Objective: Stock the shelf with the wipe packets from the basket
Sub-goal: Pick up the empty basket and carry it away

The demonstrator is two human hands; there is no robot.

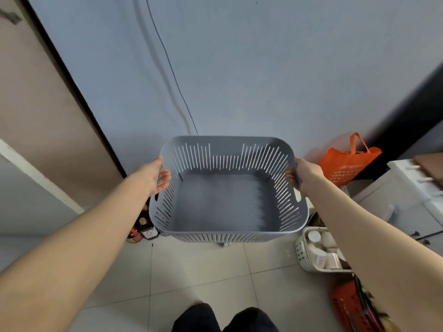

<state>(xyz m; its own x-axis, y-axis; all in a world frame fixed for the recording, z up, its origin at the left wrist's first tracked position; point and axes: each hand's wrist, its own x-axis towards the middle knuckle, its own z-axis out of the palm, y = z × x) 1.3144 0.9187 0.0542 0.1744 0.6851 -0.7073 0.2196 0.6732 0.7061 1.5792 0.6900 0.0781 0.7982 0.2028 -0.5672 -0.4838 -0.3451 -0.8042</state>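
Observation:
I hold a grey slotted plastic basket [225,207] out in front of me above the tiled floor, close to the wall. My left hand [157,176] grips its left wall, thumb at the rim and fingers curled against the side. On the opposite side, my right hand [305,173] grips the right rim, its fingertips showing inside the wall. The basket's bottom is bare; no wipe packets show anywhere in view.
An orange bag [347,161] leans on the wall at the right, beside a white cabinet [402,195]. A white bin of bottles [321,250] and a red crate [350,305] stand on the floor below. Dark bottles [142,228] stand under the basket's left corner.

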